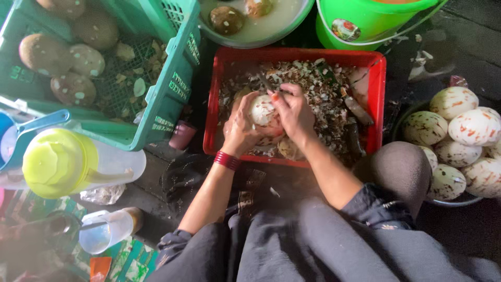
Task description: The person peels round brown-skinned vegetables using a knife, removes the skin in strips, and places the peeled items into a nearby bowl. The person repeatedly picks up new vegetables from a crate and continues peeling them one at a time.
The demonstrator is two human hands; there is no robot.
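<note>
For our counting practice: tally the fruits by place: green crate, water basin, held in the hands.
Brown fruits in green crate: 5
Fruits in basin: 2
Held fruit: 1
Total: 8

1. You work in soft, even daylight; shadows beneath your fingers (284, 102) stay faint.
2. Left of your fingers, the bottle (68, 164) looks blurred, perhaps out of focus.
3. Edges bend slightly.
</note>
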